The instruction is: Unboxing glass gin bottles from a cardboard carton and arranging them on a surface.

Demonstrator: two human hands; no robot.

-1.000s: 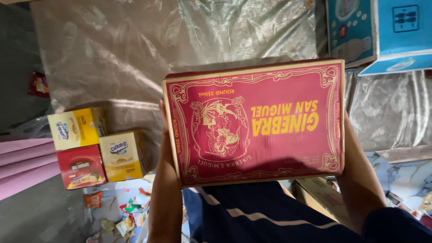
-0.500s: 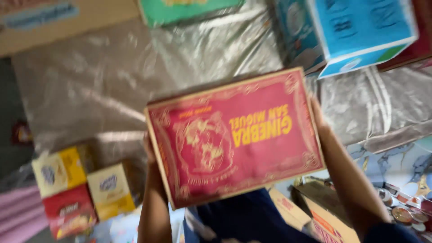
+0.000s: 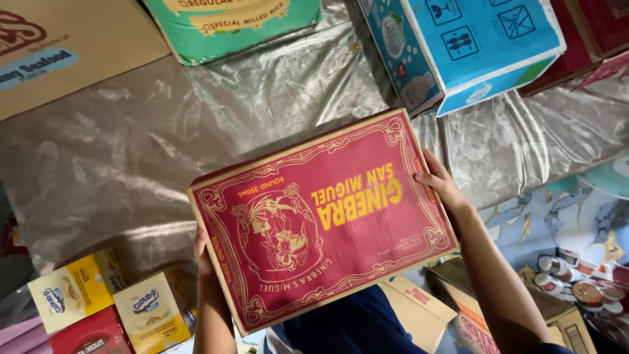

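Two hands grip red carton point(image 3: 321, 219) by opposite short edges: left hand point(image 3: 203, 252), right hand point(image 3: 438, 185). Blue box point(image 3: 472, 46) near far corner; grey sheet point(image 3: 118, 164) bare beneath.

Carton point(image 3: 321, 223), gripped at its two short sides: deep red face with a gold ornamental border, gold figure emblem and yellow lettering. Beyond the grip lie a silvery-grey crinkled sheet point(image 3: 131, 151), a blue box point(image 3: 472, 46) with white symbols, a green box point(image 3: 229, 26) and a plain tan carton point(image 3: 65, 46). Beside the left-hand grip: yellow small boxes point(image 3: 147, 311) and a red one point(image 3: 85, 337).
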